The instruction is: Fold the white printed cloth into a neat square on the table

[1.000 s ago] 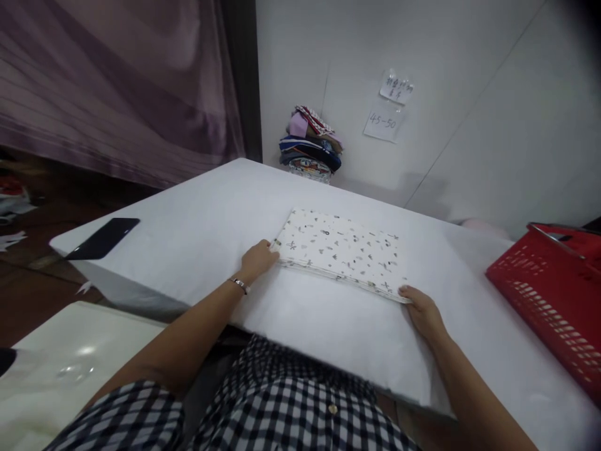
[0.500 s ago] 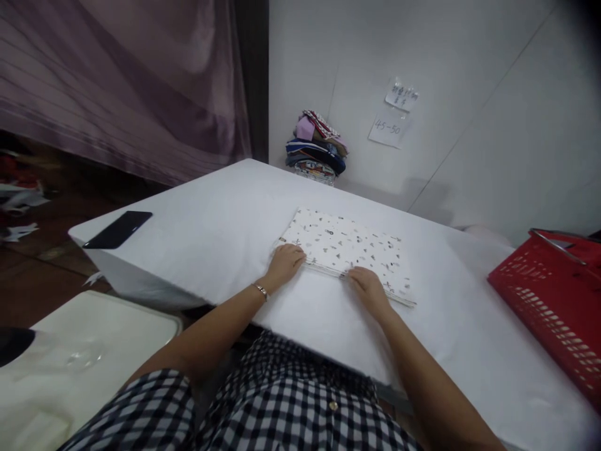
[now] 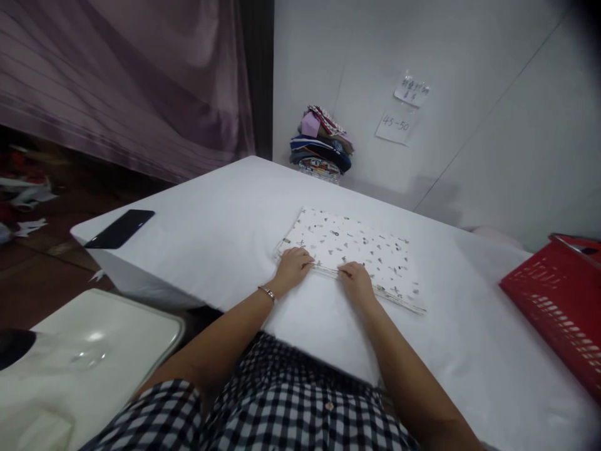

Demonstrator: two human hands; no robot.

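A folded white cloth [image 3: 361, 247] printed with small grey and dark motifs lies flat on the white-covered table [image 3: 211, 213], its layers showing along the near edge. My left hand [image 3: 293, 266] rests at the left part of that edge, fingers closed on the fabric and curled over it. A silver bracelet [image 3: 267, 293] circles the left wrist. Nearer the middle of the same edge, my right hand [image 3: 355, 279] pinches the cloth between thumb and fingertips. The undersides of both hands are hidden.
A dark phone-like slab [image 3: 121, 229] lies at the table's left corner. Folded fabrics [image 3: 322, 147] are piled by the wall. On the right stands a red basket [image 3: 554, 300]. A pale stool-like surface [image 3: 126, 319] is at lower left, and handwritten papers [image 3: 394, 127] hang on the wall.
My right hand has slid left along the cloth's near edge, closer to my left hand. The whole view has shifted slightly; the cloth stays flat.
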